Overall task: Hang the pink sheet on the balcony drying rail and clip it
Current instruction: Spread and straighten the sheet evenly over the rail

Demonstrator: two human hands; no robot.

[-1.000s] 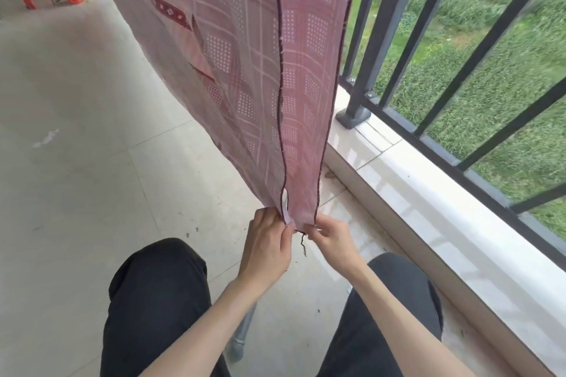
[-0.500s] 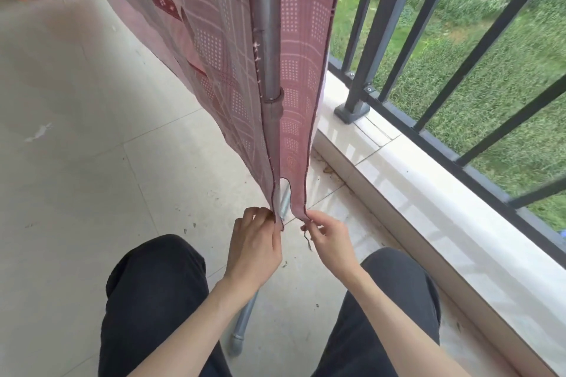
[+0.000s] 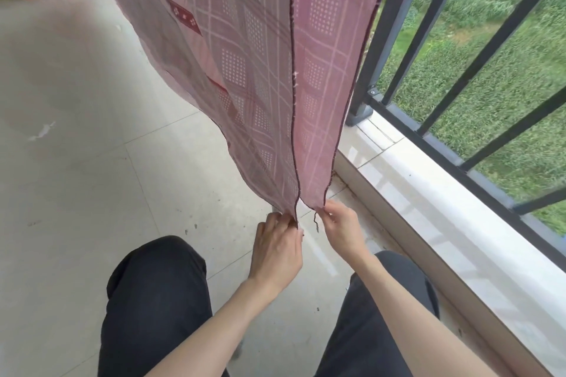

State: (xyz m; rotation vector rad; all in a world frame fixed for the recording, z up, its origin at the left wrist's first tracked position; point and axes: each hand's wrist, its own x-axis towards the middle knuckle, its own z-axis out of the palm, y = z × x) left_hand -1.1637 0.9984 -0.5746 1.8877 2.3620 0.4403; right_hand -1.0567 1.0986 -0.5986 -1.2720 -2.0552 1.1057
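Two corners of the thin pink checked cotton sheet [image 3: 260, 76] hang just above your hands: left hand [image 3: 277, 243] and right hand [image 3: 340, 225] each pinch one. It's light, limp, likely slippy; grip the dark hems.

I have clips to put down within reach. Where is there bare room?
Bare floor left of the sheet; bare ledge under the railing. Crowded at the corners, where left hand and right hand pinch it.
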